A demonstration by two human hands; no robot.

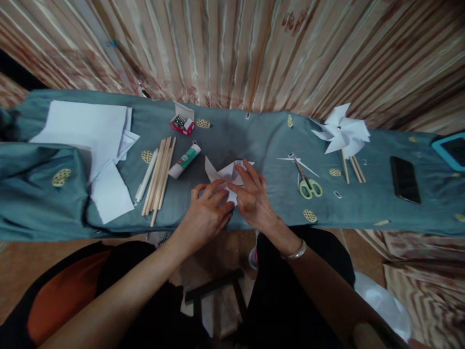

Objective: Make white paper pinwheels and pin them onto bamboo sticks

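Observation:
A white paper pinwheel [229,172], its blades folded inward, lies on the green cloth at the near middle of the table. The fingers of my left hand [207,209] are bent and press on its left side and centre. From the right, my right hand [253,199] pinches the folds near the centre, its fingers over the right blade. Both hands partly cover the paper, so whatever is under the fingertips is hidden. Left of the hands lie a glue stick [185,160] and an open red box [182,124] of small metal pins.
Wooden sticks [160,179], a white pen [147,175] and white paper sheets [87,126] lie leftward. To the right are green-handled scissors [309,189] by thin paper slivers, finished white pinwheels [347,130] on sticks, a phone [405,180] and a blue-edged device [450,150]. A curtain [232,53] hangs behind.

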